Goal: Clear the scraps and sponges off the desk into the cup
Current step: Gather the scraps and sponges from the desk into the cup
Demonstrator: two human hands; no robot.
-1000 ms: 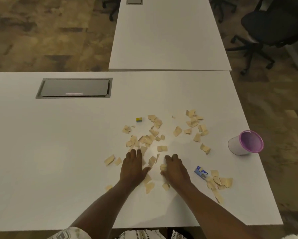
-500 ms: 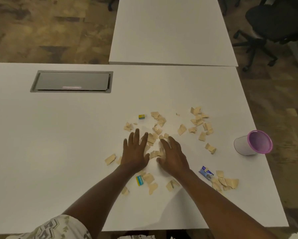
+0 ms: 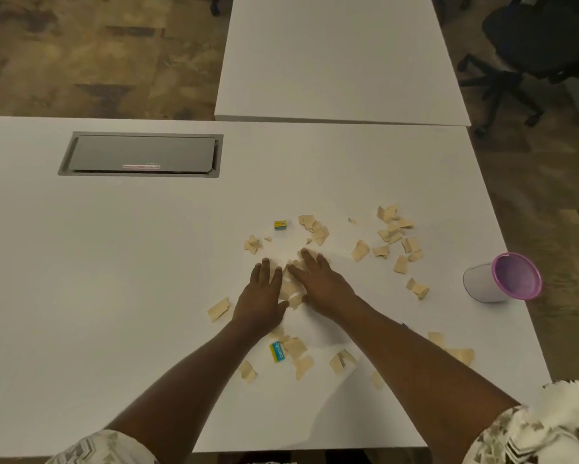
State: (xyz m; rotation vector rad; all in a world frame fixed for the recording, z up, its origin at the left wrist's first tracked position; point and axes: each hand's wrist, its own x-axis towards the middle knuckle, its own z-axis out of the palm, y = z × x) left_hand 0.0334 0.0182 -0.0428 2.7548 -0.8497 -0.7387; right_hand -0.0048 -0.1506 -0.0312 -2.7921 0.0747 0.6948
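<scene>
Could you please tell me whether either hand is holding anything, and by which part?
Nothing is held: the left hand and right hand lie flat, fingers straight, on paper scraps on the desk.

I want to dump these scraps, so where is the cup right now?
Head view: the cup sits near the desk's right edge, to the right of the right hand, just beyond the nearest scraps.
</scene>
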